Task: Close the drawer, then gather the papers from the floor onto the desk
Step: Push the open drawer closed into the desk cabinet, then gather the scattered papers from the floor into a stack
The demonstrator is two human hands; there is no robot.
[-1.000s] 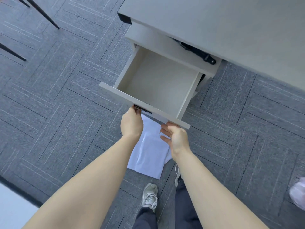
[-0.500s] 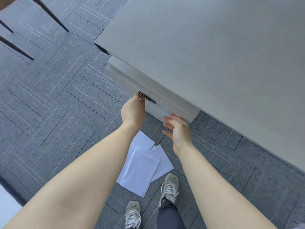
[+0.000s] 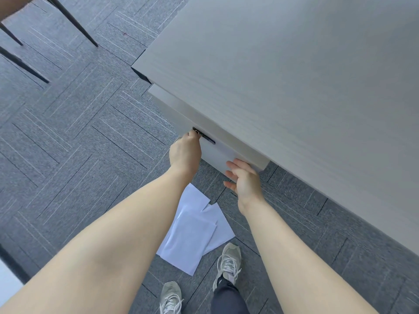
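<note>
Pale drawer shut; left hand pinches its handle, right hand spread on it

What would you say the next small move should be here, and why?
Probably let go and reach down for the papers. The drawer looks pushed in under the desk, with the left hand and right hand resting on its front.
</note>
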